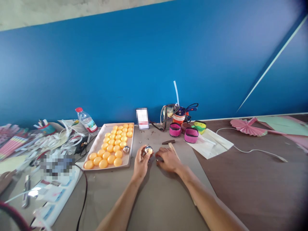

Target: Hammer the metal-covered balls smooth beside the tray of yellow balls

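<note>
My left hand [141,162] has its fingers closed around a small shiny silver ball [148,149] with a pale yellowish patch on it. Just to the right, my right hand [168,159] is low over the grey mat, its fingers curled together; whatever is between the fingertips is too small to make out. A hammer [168,142] lies behind that hand, its wooden handle passing under the hand and forearm. On the left, a shallow white tray [98,141] holds several rows of orange balls [110,148] and one silver ball [126,149] near its right edge.
Behind the hands are small pink fabric rings [191,135], a yellow-green one [199,127], white sheets [211,144] and an orange cup [178,118] with cables. A water bottle [87,121], tangled white strips and a power strip [56,200] crowd the left. Pink folded paper [247,126] lies right.
</note>
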Motion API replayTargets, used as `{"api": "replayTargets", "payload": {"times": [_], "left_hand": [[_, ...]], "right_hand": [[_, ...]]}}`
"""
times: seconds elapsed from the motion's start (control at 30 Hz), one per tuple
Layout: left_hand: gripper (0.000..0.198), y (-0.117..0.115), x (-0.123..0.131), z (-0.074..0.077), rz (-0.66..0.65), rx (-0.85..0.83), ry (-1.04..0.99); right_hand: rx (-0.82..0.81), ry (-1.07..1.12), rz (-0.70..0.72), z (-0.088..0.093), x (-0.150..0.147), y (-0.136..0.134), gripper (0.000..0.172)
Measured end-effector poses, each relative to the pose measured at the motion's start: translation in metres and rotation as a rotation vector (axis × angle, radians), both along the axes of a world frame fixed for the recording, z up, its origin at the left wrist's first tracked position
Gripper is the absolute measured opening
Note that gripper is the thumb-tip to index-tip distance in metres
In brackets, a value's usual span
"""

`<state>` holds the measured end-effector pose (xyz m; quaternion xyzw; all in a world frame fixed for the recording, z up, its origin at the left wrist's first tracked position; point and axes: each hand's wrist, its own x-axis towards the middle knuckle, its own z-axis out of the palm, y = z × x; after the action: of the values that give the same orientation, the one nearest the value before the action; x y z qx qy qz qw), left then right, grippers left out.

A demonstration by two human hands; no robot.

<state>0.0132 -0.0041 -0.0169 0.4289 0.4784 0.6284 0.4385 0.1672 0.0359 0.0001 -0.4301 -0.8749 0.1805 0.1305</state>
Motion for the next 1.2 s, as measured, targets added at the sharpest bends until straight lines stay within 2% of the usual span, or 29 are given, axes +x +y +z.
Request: {"api": "replayTargets", "payload": {"times": [0.17,0.33,0.6,0.8,0.97,1.07,1.2], "left_hand": [[0.043,0.0,0.0,-0.002,-0.034,-0.01,-0.05],[0.043,0.001,0.0,-0.002,-0.035,-0.009,-0.054],[0.042,0.0,-0.003,-0.002,0.082,0.01,0.152],[0.046,0.0,0.0,-0.002,-0.032,-0.014,-0.047],[0.045,-0.001,0.001,0.001,-0.026,-0.01,-0.037],[0.044,-0.002,0.001,0.003,-0.002,-0.011,0.012],[0.041,-0.002,0.001,0.005,0.065,-0.015,0.097]], "right_hand": [[-0.008,-0.065,0.065,-0.001,-0.006,-0.003,0.013],[0.005,-0.081,0.073,-0.009,-0.009,0.0,0.018],[0.0,0.135,0.016,0.0,-0.002,0.0,0.024],[0.029,-0.075,0.017,0.002,-0.004,-0.003,0.016],[0.036,-0.087,0.023,-0.007,-0.007,-0.001,0.02],[0.037,0.014,0.006,-0.007,-0.006,-0.001,0.017],[-0.045,0.357,-0.133,-0.007,-0.004,0.001,0.017]]}}
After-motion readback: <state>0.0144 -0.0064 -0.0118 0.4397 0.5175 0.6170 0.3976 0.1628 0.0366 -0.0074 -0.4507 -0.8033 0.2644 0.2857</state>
